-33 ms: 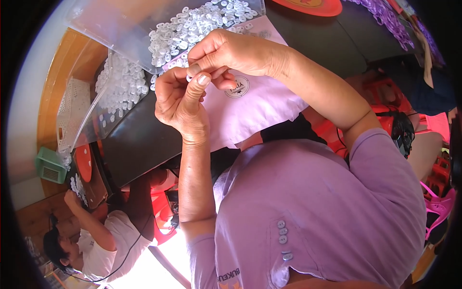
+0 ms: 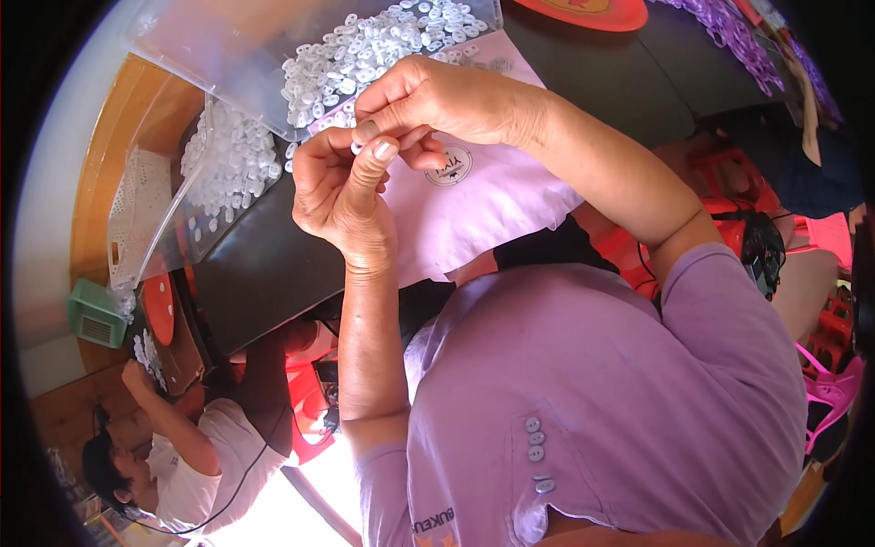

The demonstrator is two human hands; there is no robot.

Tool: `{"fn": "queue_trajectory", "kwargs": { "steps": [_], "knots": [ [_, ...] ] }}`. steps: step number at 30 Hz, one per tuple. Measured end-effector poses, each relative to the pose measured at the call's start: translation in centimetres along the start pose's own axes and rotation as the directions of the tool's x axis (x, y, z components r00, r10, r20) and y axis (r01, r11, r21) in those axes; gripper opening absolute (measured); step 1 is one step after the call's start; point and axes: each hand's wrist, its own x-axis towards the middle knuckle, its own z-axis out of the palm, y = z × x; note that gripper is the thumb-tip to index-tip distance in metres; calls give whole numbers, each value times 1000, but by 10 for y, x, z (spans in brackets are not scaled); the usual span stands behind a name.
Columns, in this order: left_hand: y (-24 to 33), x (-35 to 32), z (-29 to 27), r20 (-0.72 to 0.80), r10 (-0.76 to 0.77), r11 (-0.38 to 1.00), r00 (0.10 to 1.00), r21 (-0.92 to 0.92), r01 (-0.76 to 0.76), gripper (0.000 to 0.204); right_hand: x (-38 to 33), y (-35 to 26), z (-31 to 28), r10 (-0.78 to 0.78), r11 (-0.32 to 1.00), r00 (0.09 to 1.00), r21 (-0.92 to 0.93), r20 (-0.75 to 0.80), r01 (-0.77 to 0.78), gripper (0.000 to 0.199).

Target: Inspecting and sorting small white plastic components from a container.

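Both hands meet over a pink cloth [image 2: 497,196] on the dark table. My left hand [image 2: 342,191] is closed, thumb and forefinger pinching a small white piece [image 2: 356,147] that barely shows between the fingertips. From the right, my right hand [image 2: 419,105] reaches in with its fingers bent and pinched at the same spot, touching the left fingertips. Whatever the right fingers grip is hidden. Just beyond the hands lies a pile of small white oval pieces with two holes [image 2: 365,55], partly in a clear plastic bin [image 2: 205,36].
Left of the hands, a second clear container [image 2: 164,232] holds more white pieces [image 2: 232,159]. The dark table [image 2: 264,264] carries a red plate [image 2: 588,11] and purple linked strands [image 2: 729,36] at the far right. A co-worker [image 2: 210,447] sits lower left near a green basket [image 2: 97,313].
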Motion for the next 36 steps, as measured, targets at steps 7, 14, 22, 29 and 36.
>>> {"fn": "queue_trajectory", "kwargs": {
  "steps": [7, 14, 22, 29, 36],
  "knots": [
    [43, 30, -7, -126, 330, 933, 936, 195, -302, 21, 6, 0, -19, -141, 983, 904, -163, -405, 80, 35],
    [126, 159, -79, 8, 497, 504, 867, 811, -297, 25, 2, -15, -7, -313, 938, 789, -303, -529, 169, 22],
    [21, 30, -30, 438, 43, 521, 898, 757, -394, 6, 1, -13, -16, -234, 968, 853, -27, -466, 250, 23],
    [-23, 22, -18, 590, -79, 194, 803, 800, -568, 12, 5, -8, -15, -300, 952, 845, -77, -443, 297, 25],
    [-25, 21, -20, 549, -64, 96, 833, 834, -543, 6, 7, -6, -16, -350, 935, 820, -122, -453, 332, 22]
  ]
}}
